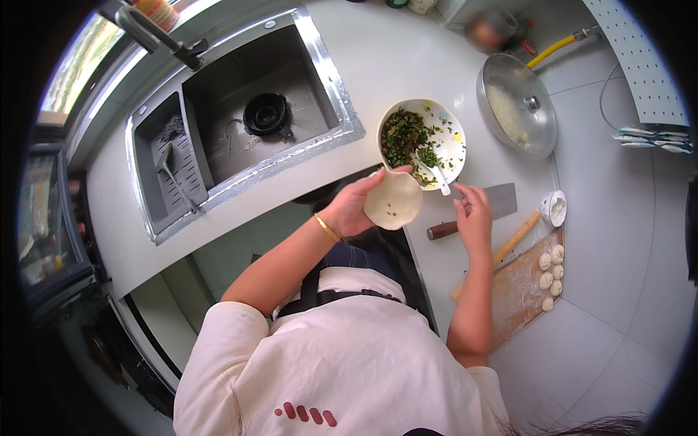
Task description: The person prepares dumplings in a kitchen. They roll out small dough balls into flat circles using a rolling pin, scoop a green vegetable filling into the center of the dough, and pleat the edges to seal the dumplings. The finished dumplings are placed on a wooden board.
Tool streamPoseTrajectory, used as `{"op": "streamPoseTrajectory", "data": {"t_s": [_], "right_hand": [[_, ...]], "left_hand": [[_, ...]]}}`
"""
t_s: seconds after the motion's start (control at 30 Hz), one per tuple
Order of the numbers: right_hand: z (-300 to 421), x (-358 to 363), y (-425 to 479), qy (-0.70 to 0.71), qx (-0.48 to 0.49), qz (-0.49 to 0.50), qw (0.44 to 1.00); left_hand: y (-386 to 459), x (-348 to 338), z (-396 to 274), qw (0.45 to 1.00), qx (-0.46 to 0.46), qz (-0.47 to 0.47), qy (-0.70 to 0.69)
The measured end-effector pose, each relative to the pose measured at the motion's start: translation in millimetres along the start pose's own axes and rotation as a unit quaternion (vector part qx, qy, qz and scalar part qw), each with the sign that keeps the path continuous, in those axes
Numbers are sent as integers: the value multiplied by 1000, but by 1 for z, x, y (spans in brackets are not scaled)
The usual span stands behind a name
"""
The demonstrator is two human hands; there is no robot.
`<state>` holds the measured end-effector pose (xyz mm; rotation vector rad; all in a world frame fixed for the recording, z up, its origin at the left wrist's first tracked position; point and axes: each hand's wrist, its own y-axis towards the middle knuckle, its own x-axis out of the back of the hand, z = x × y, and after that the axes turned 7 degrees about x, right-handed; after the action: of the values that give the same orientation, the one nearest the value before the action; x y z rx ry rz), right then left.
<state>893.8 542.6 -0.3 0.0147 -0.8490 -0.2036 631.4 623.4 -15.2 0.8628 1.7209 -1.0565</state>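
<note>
On my left hand lies a round, flat dough wrapper with a few green bits on it. Just beyond it stands a white bowl of chopped green filling, where a white spoon rests with some filling in its scoop. My right hand is raised to the right of the wrapper, above a cleaver with a wooden handle; its fingers are bent, and nothing shows between them.
A floured wooden board bears several small dough pieces at the right, beside a rolling pin and a small white cup. A lidded pan stands behind. At the left is a double sink with a faucet.
</note>
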Motion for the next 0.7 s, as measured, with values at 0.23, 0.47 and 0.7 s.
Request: {"op": "streamPoseTrajectory", "data": {"t_s": [0.23, 0.47, 0.7], "right_hand": [[-13, -59, 4, 186, -186, 21, 965], [-4, -48, 82, -41, -18, 12, 999], [4, -22, 102, -123, 58, 3, 991]], "left_hand": [[-6, 16, -34, 998, -28, -57, 11], [7, 17, -26, 996, -60, -53, -46], [8, 6, -27, 988, -95, -117, 13]]}}
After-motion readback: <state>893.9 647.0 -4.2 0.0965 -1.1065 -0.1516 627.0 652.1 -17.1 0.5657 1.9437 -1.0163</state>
